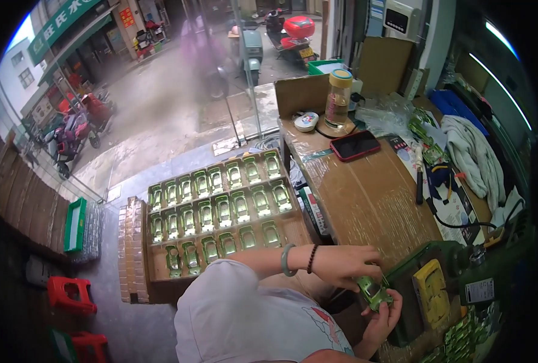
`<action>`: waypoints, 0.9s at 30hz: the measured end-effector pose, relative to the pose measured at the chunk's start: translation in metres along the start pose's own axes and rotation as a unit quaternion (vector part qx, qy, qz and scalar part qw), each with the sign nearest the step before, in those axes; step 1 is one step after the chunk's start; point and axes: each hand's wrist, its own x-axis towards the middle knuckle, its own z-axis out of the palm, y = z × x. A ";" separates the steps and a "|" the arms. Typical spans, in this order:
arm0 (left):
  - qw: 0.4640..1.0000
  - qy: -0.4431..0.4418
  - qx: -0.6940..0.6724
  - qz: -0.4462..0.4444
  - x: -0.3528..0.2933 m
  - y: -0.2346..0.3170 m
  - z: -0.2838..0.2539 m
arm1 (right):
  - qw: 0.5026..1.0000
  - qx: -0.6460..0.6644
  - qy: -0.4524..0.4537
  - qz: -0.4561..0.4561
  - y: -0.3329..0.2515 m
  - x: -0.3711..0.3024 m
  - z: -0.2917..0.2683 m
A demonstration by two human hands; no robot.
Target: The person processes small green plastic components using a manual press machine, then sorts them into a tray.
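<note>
Both hands are on a shiny green toy car body [373, 293] at the right of the workbench. My left hand [349, 266], with a jade-coloured bangle and a dark bead bracelet on its wrist, reaches over from the left and has its fingers closed on the car's upper side. From below, my right hand [385, 317] grips its lower end between thumb and fingers. Beside the hands stands a dark green machine [423, 272] with a yellow block [431, 293] on it. More shiny green car parts [467, 333] lie in a pile at the lower right.
On my left a cardboard tray [293, 228] holds rows of similar green car bodies. The cardboard-covered bench [359, 199] carries a phone [355, 146], a glass bottle [338, 100], a black-handled tool [419, 184] and a grey cloth [471, 154]. Red stools [71, 294] stand on the floor.
</note>
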 end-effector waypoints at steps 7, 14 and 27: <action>0.999 0.006 0.044 0.009 0.012 -0.015 0.025 | 0.991 -0.129 0.033 -0.012 -0.027 -0.022 0.000; 0.996 0.056 0.072 0.003 0.005 -0.027 0.034 | 0.997 -0.070 0.024 -0.023 0.007 0.022 -0.038; 0.989 0.100 0.111 -0.002 0.046 -0.050 -0.046 | 0.972 -0.160 0.100 -0.136 -0.008 -0.024 -0.043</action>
